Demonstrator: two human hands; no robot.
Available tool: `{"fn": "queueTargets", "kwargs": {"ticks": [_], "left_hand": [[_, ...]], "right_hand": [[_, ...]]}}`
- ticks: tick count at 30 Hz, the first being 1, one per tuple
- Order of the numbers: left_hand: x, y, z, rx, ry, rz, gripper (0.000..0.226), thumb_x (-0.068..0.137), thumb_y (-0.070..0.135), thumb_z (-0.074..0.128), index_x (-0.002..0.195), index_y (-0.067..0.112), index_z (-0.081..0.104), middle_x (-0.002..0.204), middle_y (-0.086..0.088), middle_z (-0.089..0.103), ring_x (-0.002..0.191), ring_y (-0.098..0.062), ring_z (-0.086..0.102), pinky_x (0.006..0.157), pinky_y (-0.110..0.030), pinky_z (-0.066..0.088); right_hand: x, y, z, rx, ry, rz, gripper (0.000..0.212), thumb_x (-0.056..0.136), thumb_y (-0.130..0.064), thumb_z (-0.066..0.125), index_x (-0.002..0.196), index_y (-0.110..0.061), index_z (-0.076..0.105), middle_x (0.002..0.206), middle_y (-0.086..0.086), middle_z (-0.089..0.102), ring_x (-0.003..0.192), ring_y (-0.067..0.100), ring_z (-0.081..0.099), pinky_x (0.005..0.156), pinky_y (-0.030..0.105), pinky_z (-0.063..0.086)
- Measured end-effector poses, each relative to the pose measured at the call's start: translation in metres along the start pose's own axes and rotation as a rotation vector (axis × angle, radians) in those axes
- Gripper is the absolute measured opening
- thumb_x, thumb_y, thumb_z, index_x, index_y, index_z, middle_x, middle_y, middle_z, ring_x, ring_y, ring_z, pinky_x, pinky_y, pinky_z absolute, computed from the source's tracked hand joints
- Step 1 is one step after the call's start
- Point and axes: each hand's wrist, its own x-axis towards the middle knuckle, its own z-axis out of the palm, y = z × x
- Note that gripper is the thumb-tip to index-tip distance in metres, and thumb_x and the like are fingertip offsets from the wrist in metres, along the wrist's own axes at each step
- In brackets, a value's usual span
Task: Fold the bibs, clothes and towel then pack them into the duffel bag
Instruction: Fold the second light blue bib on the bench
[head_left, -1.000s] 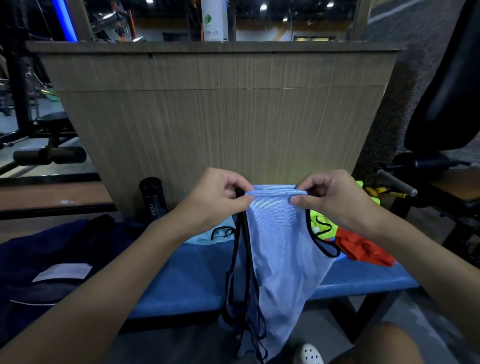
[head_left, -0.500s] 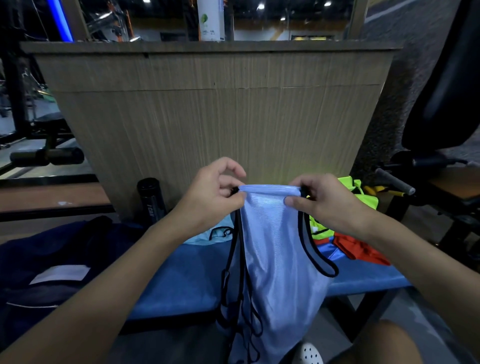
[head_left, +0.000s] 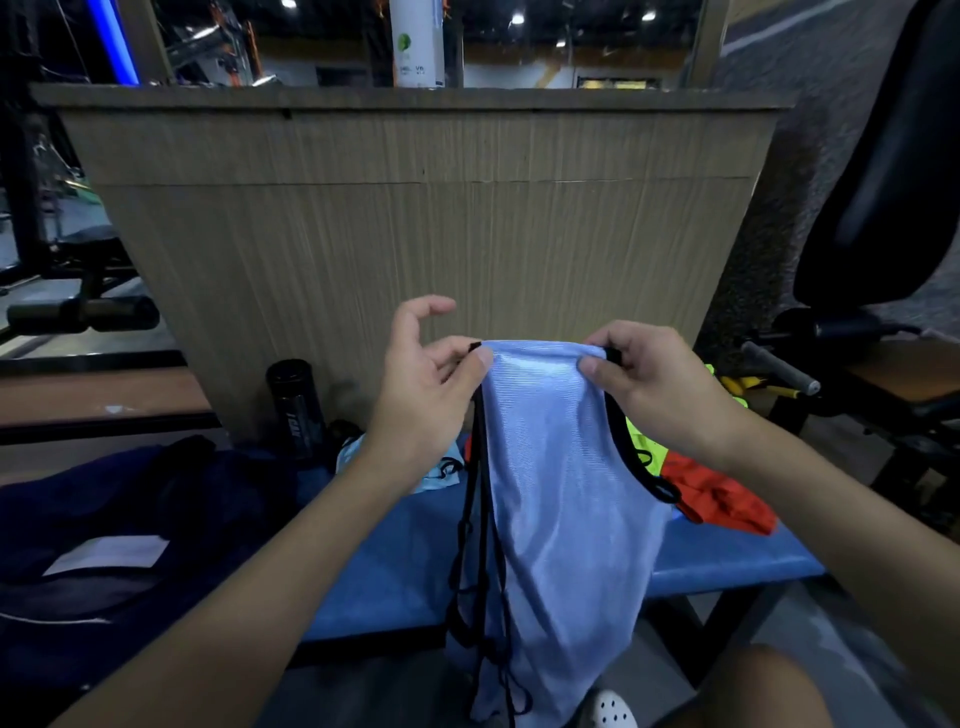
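Since a second ago, the left hand (head_left: 421, 395) has loosened on the blue bib (head_left: 561, 493). Its upper fingers (head_left: 431, 306) have lifted and spread above the top edge, leaving only the thumb and lower fingers pinching the corner. Both hands, the right hand (head_left: 654, 384) included, have raised the bib slightly higher.

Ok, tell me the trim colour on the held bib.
Black trim on light blue bib; head view.

A gym is shown.
A padded blue bench (head_left: 395, 571), a machine's foam roller pad (head_left: 83, 314) and a black padded seat (head_left: 883, 182) are seen.
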Motion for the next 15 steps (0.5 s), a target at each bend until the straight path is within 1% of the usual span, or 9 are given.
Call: {"fn": "queueTargets", "kwargs": {"ticks": [2, 4, 7, 8, 9, 11, 12, 14, 15], "left_hand": [[-0.005, -0.004, 0.007, -0.017, 0.003, 0.012, 0.045, 0.094, -0.001, 0.062, 0.121, 0.027, 0.039, 0.089, 0.002, 0.072, 0.079, -0.013, 0.062, 0.078, -0.031, 0.052], [-0.011, -0.008, 0.012, -0.018, 0.022, 0.006, 0.050, 0.093, -0.002, 0.063, 0.126, 0.024, 0.037, 0.085, 0.002, 0.073, 0.078, -0.012, 0.063, 0.081, -0.031, 0.054], [-0.013, -0.008, 0.015, -0.019, 0.062, 0.022, 0.046, 0.093, 0.001, 0.063, 0.121, 0.027, 0.037, 0.083, -0.016, 0.072, 0.077, -0.022, 0.063, 0.084, -0.049, 0.055], [-0.011, -0.006, 0.015, -0.016, 0.058, 0.026, 0.045, 0.093, 0.001, 0.064, 0.118, 0.028, 0.038, 0.084, -0.022, 0.070, 0.075, -0.025, 0.061, 0.083, -0.053, 0.053], [-0.009, -0.004, 0.015, -0.008, 0.048, 0.029, 0.044, 0.093, 0.001, 0.064, 0.116, 0.028, 0.038, 0.083, -0.023, 0.069, 0.074, -0.026, 0.060, 0.080, -0.054, 0.053], [-0.006, 0.000, 0.015, 0.006, -0.004, 0.031, 0.045, 0.092, -0.001, 0.064, 0.115, 0.027, 0.037, 0.084, -0.024, 0.069, 0.072, -0.031, 0.061, 0.082, -0.053, 0.053], [-0.006, 0.002, 0.016, 0.009, -0.043, 0.030, 0.045, 0.092, -0.001, 0.064, 0.116, 0.026, 0.037, 0.087, -0.027, 0.069, 0.073, -0.039, 0.062, 0.085, -0.057, 0.053], [-0.005, 0.005, 0.017, 0.010, -0.111, 0.029, 0.046, 0.092, 0.000, 0.064, 0.116, 0.027, 0.036, 0.090, -0.032, 0.066, 0.083, -0.054, 0.061, 0.087, -0.065, 0.050], [-0.005, 0.005, 0.017, 0.006, -0.129, 0.029, 0.046, 0.092, 0.001, 0.065, 0.116, 0.027, 0.036, 0.090, -0.033, 0.066, 0.084, -0.055, 0.060, 0.086, -0.065, 0.050]], "right_hand": [[0.000, -0.001, -0.001, 0.015, 0.034, -0.016, 0.017, 0.096, -0.011, 0.058, 0.081, -0.017, 0.062, 0.073, 0.005, 0.063, 0.063, 0.009, 0.050, 0.062, 0.027, 0.041], [0.000, -0.003, -0.002, 0.003, 0.043, -0.041, 0.017, 0.096, -0.011, 0.059, 0.081, -0.018, 0.061, 0.072, 0.003, 0.062, 0.062, 0.008, 0.048, 0.061, 0.028, 0.039], [-0.002, 0.001, -0.006, -0.032, 0.029, -0.042, 0.013, 0.096, -0.012, 0.059, 0.084, -0.016, 0.063, 0.077, 0.008, 0.067, 0.067, 0.017, 0.058, 0.067, 0.037, 0.047], [-0.002, 0.004, -0.008, -0.044, 0.025, -0.035, 0.011, 0.096, -0.013, 0.059, 0.085, -0.015, 0.064, 0.080, 0.009, 0.068, 0.071, 0.022, 0.062, 0.071, 0.040, 0.049], [-0.003, 0.005, -0.010, -0.066, 0.018, -0.035, 0.011, 0.095, -0.013, 0.060, 0.086, -0.016, 0.064, 0.080, 0.008, 0.069, 0.073, 0.022, 0.063, 0.072, 0.042, 0.050], [-0.004, 0.002, -0.013, -0.101, -0.019, -0.063, 0.005, 0.092, -0.016, 0.065, 0.087, -0.018, 0.065, 0.080, 0.001, 0.068, 0.071, 0.014, 0.061, 0.073, 0.039, 0.050], [-0.005, -0.002, -0.013, -0.106, -0.050, -0.080, 0.005, 0.089, -0.020, 0.069, 0.093, -0.018, 0.066, 0.085, -0.003, 0.068, 0.077, 0.011, 0.062, 0.077, 0.034, 0.051], [-0.005, -0.008, -0.013, -0.150, -0.109, -0.098, 0.027, 0.086, -0.029, 0.072, 0.110, -0.019, 0.065, 0.100, -0.009, 0.068, 0.093, 0.005, 0.063, 0.089, 0.023, 0.049], [-0.004, -0.011, -0.012, -0.187, -0.126, -0.117, 0.028, 0.088, -0.029, 0.070, 0.113, -0.018, 0.066, 0.101, -0.007, 0.069, 0.094, 0.006, 0.063, 0.091, 0.025, 0.049]]}}
